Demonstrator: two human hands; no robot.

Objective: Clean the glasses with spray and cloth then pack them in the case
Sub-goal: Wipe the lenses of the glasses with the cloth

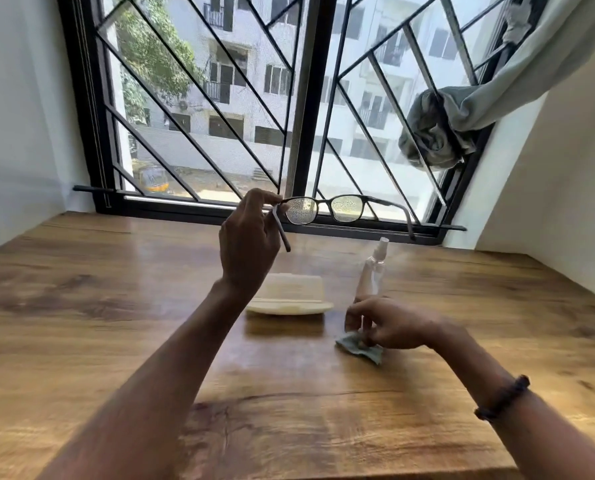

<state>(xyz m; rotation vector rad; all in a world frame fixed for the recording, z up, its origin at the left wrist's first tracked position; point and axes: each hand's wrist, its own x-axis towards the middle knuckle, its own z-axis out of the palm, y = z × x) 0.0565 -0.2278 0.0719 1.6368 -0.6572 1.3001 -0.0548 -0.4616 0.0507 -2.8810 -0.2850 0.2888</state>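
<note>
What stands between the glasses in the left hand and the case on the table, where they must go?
Nothing visible does. The left hand holds the glasses in the air, higher than the case, which lies open. The spray bottle and the cloth under the right hand are to its right, apart from it.

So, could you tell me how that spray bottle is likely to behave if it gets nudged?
The spray bottle is tall, slim and standing upright, so it probably tips easily. It looks like clear, thin plastic, so it is likely light. Round-bodied, it may roll once down. The right hand beside it seems to pinch the cloth.
</note>
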